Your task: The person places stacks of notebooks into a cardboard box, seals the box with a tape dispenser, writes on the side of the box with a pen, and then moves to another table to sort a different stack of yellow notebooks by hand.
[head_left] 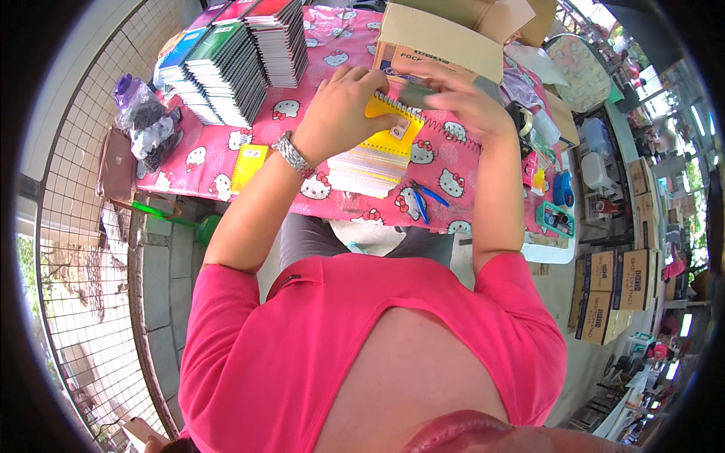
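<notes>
A yellow-covered notebook (405, 140) lies on top of a stack of paper blocks (362, 174) in front of me. My left hand (347, 112) grips its far edge, with the thumb pressed on the cover. Along that edge runs a dark spiral coil (459, 137), whose loose length sticks out to the right. My right hand (470, 104) is above the coil with bent fingers, smeared by motion. Beside its fingertips is a dark, blurred thing (415, 95) whose kind I cannot make out. Blue-handled pliers (424, 200) rest right of the stack.
Tall stacks of spiral notebooks (226, 79) stand at the far left of the pink-covered table (332, 57). Another yellow notebook (249, 166) lies at the left. A cardboard box (438, 51) is at the back. A teal tray (555, 219) sits at the right edge, near a tape roll (521, 119).
</notes>
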Available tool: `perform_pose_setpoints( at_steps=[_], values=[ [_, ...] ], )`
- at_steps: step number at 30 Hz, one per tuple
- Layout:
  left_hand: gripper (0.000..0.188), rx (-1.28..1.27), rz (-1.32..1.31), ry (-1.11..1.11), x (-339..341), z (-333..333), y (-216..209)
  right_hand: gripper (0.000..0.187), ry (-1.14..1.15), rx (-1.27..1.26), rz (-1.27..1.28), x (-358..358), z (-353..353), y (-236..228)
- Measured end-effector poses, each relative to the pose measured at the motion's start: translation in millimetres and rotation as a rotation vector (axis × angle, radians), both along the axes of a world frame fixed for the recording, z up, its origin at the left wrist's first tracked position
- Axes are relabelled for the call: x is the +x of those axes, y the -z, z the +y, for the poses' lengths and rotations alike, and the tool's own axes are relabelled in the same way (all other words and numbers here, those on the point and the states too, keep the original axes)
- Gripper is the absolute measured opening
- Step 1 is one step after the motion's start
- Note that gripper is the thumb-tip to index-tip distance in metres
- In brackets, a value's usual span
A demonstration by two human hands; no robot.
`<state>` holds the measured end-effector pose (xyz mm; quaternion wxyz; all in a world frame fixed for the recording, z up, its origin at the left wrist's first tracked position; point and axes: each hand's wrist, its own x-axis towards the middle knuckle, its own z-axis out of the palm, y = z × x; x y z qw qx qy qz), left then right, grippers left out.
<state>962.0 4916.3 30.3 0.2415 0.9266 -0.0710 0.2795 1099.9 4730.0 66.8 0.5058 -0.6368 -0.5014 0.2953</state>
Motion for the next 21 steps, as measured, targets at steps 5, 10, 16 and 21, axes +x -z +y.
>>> perform_pose_setpoints(
  at_steps=[5,10,16,21],
  values=[
    [0.034,0.022,-0.029,0.042,2,29,0,0.055,-0.25,0.374,0.359,2,16,7],
    [0.033,-0.088,0.038,0.167,6,41,0,0.052,-0.157,0.151,0.097,13,30,3],
    [0.031,-0.303,0.172,0.189,7,41,-2,0.051,-0.31,0.308,0.419,14,33,6],
    [0.024,-0.378,0.209,0.125,7,44,4,0.05,0.134,-0.152,-0.111,39,33,42]
  ],
)
